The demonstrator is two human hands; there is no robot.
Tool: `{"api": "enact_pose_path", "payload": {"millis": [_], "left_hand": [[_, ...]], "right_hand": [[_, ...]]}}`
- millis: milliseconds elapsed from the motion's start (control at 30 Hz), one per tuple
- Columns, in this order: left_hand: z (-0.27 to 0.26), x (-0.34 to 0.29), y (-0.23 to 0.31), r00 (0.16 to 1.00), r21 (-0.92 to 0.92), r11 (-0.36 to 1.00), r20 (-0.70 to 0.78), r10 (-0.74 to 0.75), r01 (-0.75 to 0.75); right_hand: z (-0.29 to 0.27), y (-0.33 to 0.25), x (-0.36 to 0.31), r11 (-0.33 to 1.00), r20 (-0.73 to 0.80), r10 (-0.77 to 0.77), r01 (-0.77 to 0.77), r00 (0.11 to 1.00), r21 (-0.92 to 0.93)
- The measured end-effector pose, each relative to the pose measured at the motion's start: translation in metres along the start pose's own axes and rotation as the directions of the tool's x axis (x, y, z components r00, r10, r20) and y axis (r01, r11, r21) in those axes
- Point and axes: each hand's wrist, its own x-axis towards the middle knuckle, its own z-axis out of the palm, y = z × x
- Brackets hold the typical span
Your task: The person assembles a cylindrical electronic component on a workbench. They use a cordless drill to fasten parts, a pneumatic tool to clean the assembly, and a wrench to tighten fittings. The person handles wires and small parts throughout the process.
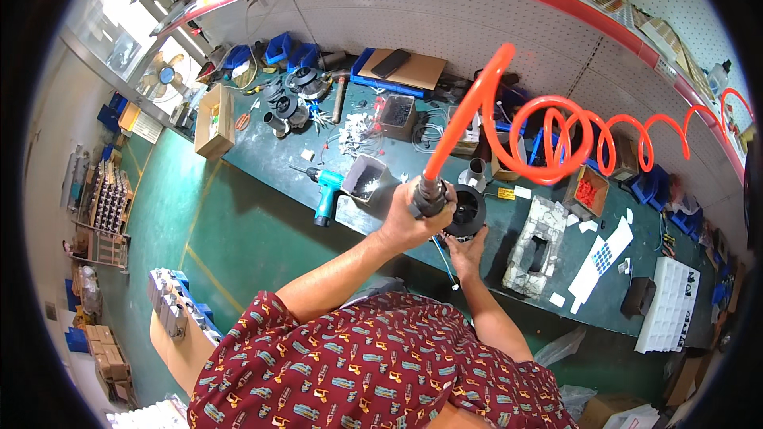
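Note:
My left hand (pixel 404 224) is wrapped round a dark pneumatic tool (pixel 430 196), whose top joins an orange-red coiled air hose (pixel 467 115). The tool's lower end is hidden behind my hand. Just to the right, my right hand (pixel 467 253) grips the near side of a round black fan part (pixel 465 210) at the bench's front edge. Thin wires (pixel 445 262) with a white connector hang below it. A teal cordless drill (pixel 327 191) lies left of my hands, beside a square bin (pixel 366 176). Behind the fan part stands a light-coloured cylindrical part (pixel 474 173).
A worn, taped block with an opening (pixel 535 245) lies to the right on the green bench (pixel 274 171). Further right are a box of red parts (pixel 587 191) and a white tray (pixel 668 306). More black fan parts (pixel 292 110) stand at the back left. The coiled hose stretches across the right.

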Motion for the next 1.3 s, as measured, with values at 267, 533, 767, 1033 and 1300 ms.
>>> {"api": "enact_pose_path", "payload": {"millis": [267,533,767,1033,1300], "left_hand": [[-0.005,0.006,0.014,1.0,0.0,1.0,-0.013,-0.015,0.015],[-0.056,0.12,0.004,0.98,-0.019,0.981,-0.058,-0.192,0.192],[-0.09,0.174,-0.239,0.869,-0.119,0.867,-0.046,-0.492,0.484],[-0.093,0.186,-0.428,0.675,-0.237,0.675,-0.095,-0.732,0.699],[-0.103,0.185,-0.47,0.714,-0.056,0.718,-0.083,-0.696,0.694]], "right_hand": [[0.0,-0.002,0.002,0.952,0.016,-0.1,0.1,0.995,-0.288],[0.009,-0.036,-0.006,0.932,0.088,-0.203,0.22,0.975,-0.288],[-0.025,-0.041,-0.056,0.964,-0.184,0.026,-0.074,0.983,-0.257],[-0.103,-0.026,-0.246,0.666,-0.762,0.045,-0.588,0.646,-0.46],[-0.057,0.021,-0.426,0.434,-0.859,0.294,-0.86,0.418,-0.269]]}}
